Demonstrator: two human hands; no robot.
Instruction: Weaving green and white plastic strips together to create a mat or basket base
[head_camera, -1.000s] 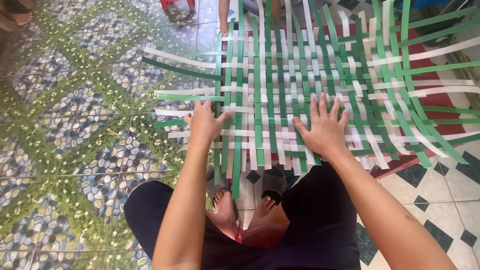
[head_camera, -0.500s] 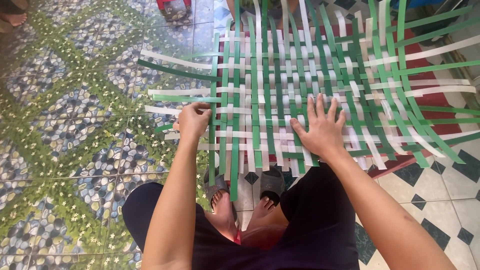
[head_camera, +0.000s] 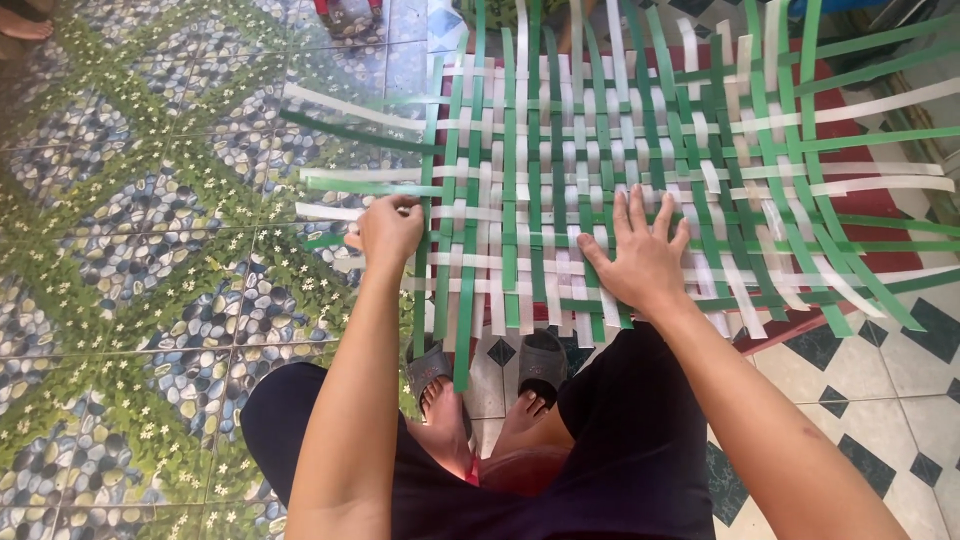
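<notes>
Hands both on the flat woven mat of green and white plastic strips (head_camera: 600, 170), which fills the frame from 12 to 3 o'clock and lies on the floor right in front of your knees. Your left hand (head_camera: 388, 230) sits at the mat's 9 o'clock edge, fingers curled shut and pinching the loose end of a white horizontal strip (head_camera: 325, 212) where it leaves the weave; the thumb-side contact is partly hidden, so exact grip point unclear. Your right hand (head_camera: 640, 262) is spread open, palm down, fingers fanned toward 12 o'clock, pressing flat on the weave near its 6 o'clock edge; it grips nothing. Hands are well apart, with several vertical green strips between them. Loose strip ends stick out past the woven area on all sides: white and green ones toward 9 o'clock over the pebble-and-flower patterned floor tiles (head_camera: 130, 260), long green ones fanning toward 3 o'clock. A red flat surface (head_camera: 880, 215) shows under the mat's 3 o'clock side. At 6 o'clock, your bare feet in dark grey slip-on sandals (head_camera: 543, 362) sit just below the mat's edge, toes nearly touching the hanging strip ends. White tiles with dark diamond insets (head_camera: 880, 400) lie at 4 to 5 o'clock.
</notes>
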